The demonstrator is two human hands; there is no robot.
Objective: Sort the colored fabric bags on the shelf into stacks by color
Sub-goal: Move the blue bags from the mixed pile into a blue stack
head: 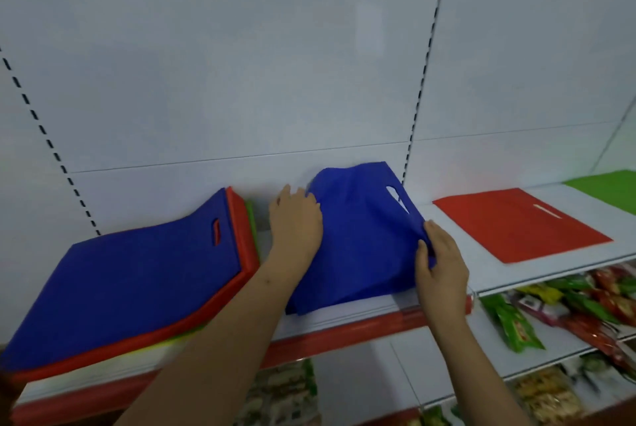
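Sorting barely begun, both hands flatten a blue bag (358,236) on the shelf (347,317), left hand (296,219) fingers flat, right hand (442,260) pinching its edge, mixed pile (130,281) waiting.

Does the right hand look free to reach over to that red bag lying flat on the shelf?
Probably yes, once it lets go. The right hand pinches the blue bag now; the red bag lies just beyond it on bare shelf, nothing between.

Matt, soft non-woven cloth in the blue bag (358,246), red bag (523,222) and mixed stack (130,281); smooth white painted metal on the shelf (344,313); glossy plastic film on the snack packets (516,325) below
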